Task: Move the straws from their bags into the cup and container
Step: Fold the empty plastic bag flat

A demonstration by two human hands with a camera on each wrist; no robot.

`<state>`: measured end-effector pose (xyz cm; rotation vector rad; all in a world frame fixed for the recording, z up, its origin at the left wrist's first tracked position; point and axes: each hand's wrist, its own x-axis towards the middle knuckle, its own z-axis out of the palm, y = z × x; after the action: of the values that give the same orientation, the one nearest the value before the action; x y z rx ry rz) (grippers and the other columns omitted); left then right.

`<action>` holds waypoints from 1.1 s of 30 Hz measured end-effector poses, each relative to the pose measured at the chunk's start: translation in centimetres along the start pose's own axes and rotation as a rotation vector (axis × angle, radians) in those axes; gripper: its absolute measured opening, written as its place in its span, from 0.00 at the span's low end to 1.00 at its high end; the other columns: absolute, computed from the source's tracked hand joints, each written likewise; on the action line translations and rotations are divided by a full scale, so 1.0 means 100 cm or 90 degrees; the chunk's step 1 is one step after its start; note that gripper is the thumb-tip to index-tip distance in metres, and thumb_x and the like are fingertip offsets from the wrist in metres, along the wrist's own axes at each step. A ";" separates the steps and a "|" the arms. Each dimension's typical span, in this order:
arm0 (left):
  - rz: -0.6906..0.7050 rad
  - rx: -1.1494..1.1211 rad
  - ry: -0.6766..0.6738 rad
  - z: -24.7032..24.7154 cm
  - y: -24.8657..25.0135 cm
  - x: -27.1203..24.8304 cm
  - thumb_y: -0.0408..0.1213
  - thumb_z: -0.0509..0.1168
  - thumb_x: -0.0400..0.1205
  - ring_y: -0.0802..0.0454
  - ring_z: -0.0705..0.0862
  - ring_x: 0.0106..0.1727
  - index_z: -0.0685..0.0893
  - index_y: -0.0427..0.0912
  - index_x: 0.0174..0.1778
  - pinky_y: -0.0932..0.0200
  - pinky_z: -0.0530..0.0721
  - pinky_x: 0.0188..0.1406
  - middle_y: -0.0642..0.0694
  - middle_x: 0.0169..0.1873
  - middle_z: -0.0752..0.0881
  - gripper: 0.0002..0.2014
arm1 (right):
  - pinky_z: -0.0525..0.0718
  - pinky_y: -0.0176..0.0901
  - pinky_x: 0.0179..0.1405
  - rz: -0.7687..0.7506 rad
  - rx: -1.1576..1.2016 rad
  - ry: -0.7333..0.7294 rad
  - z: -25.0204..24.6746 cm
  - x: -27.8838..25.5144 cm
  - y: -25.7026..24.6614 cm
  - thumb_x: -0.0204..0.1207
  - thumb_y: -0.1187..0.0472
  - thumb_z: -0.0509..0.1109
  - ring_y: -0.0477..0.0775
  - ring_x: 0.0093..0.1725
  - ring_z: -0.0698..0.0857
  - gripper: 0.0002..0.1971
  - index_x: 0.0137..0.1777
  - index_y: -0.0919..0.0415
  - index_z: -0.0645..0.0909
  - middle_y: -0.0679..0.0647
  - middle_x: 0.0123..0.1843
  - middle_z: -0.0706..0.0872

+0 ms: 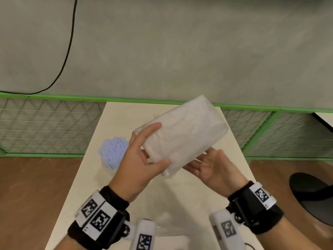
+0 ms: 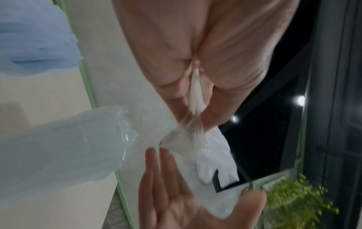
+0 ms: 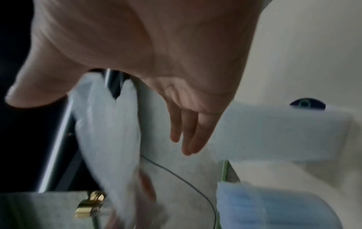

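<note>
A clear bag of white straws (image 1: 182, 136) is held tilted above the table, its far end raised to the right. My left hand (image 1: 162, 143) grips the bag's near end, fingers over the top and thumb underneath. My right hand (image 1: 207, 165) lies open, palm up, just under the bag's middle. A cup packed with pale blue straws (image 1: 112, 154) stands at the table's left edge. The left wrist view shows the bag (image 2: 211, 155) and the right hand's straight fingers (image 2: 156, 170). The right wrist view shows the bag (image 3: 107, 131) and the blue straws (image 3: 274, 209).
The small beige table (image 1: 126, 112) stands against a green wire fence (image 1: 50, 127). A faint clear plastic thing (image 1: 169, 224) lies on the table's near part. A black round base (image 1: 313, 195) sits on the brown floor at right. A black cable (image 1: 70, 42) hangs on the wall.
</note>
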<state>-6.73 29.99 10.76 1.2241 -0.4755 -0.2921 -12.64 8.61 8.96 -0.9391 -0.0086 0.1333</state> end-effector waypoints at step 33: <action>-0.122 0.134 -0.092 -0.005 0.004 0.000 0.31 0.74 0.70 0.47 0.88 0.58 0.89 0.52 0.54 0.50 0.89 0.56 0.56 0.58 0.87 0.18 | 0.80 0.52 0.51 0.027 -0.296 0.038 0.019 0.005 -0.029 0.66 0.50 0.66 0.57 0.56 0.85 0.28 0.70 0.47 0.79 0.57 0.64 0.86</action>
<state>-6.50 30.55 10.97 1.4643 -0.5239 -0.5060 -11.94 8.50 12.38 -1.4082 0.0378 0.1453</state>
